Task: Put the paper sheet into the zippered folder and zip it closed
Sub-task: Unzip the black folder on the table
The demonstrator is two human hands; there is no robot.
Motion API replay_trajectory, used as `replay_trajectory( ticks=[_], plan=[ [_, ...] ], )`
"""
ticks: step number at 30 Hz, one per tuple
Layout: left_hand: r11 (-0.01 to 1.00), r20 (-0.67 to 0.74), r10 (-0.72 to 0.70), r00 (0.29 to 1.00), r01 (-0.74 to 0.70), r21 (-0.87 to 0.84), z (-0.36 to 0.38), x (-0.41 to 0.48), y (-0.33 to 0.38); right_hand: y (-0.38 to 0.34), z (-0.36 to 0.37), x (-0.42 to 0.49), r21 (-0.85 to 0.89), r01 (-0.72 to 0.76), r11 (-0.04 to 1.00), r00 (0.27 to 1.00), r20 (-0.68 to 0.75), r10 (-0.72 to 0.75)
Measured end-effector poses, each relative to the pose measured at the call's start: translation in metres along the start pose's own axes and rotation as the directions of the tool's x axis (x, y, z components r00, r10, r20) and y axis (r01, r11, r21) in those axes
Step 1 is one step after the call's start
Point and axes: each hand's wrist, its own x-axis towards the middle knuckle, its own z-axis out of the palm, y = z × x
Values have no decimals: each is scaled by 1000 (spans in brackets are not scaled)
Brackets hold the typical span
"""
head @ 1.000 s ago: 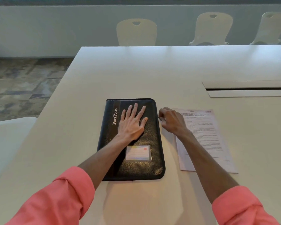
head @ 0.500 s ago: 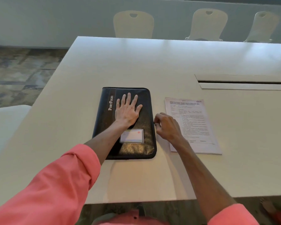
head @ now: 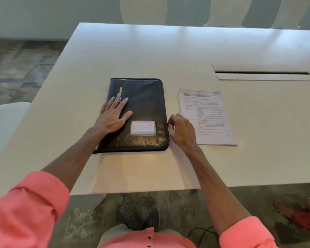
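the right hand [head: 182, 130] had slid down the folder's [head: 143, 104] right edge, apparently pinching the zipper pull, while the left hand [head: 113, 117] shifted leftward, pressed flat and grasping nothing. the folder looked partly unzipped; the paper sheet [head: 207, 117] lay beside it on the desk [head: 168, 51].

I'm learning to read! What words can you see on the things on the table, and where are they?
"OLIO": end of a white word on the black folder; the left hand hides the rest.
Card in the folder's clear pocket: too blurred to read.
Paper sheet: many printed lines, all too small to read.
No other words show.
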Motion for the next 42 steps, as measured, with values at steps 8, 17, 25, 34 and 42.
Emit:
replay_trajectory(
  ticks=[8, 17, 25, 34, 42],
  plan=[
    [978, 5, -51, 999, 51, -203, 5, -36, -13, -11, -2, -30, 3, -81, 997, 996, -26, 81],
    [948, 9, -112, 994, 109, -298, 7, -40, -8, -21, 1, -89, -8, -130, 991, 989, -67, 129],
    [960, -13, -117, 993, 110, -257, 9, -41, -7, -59, 22, -128, 51, -233, 971, 961, -140, 238],
    [946, 55, -98, 994, 110, -306, 3, -43, -9, -114, 52, -135, 85, -238, 968, 952, -175, 249],
    [945, 261, 85, 962, 5, -326, -16, -46, -41, -153, 81, -129, 59, -197, 979, 963, -173, 204]
  ],
)
